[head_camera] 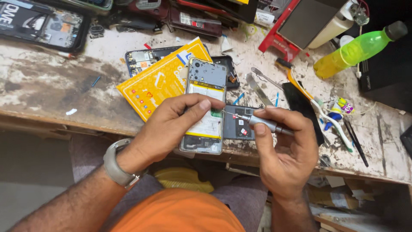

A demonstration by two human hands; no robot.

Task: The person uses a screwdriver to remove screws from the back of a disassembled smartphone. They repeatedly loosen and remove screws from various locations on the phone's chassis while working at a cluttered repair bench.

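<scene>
Two hands work on one opened phone [206, 107] that has its back cover off. The fingers of the left hand [165, 129] are curled around the phone's left edge, and the thumb [198, 107] lies across its pale battery and presses it still. The fingers of the right hand [285, 146] are pinched tight around a thin grey screwdriver [262, 122]. Its sharp tip touches the phone's right edge, just beside the left thumb. The phone sits at the front edge of the worn, stained table [51, 86], held a bit up from it. To do this well, I think the left hand should keep the phone from wobbling, and the tip should go straight into the tiny spot and turn gently so it does not slip. Under the phone lie a yellow packet [161, 83] and a dark phone part [238, 128]. Farther right are metal tweezers [262, 88], a toothbrush [332, 120] and a green bottle [358, 49]. Another open phone [47, 25] lies at the far left. A grey watch [116, 165] is on the left wrist.
</scene>
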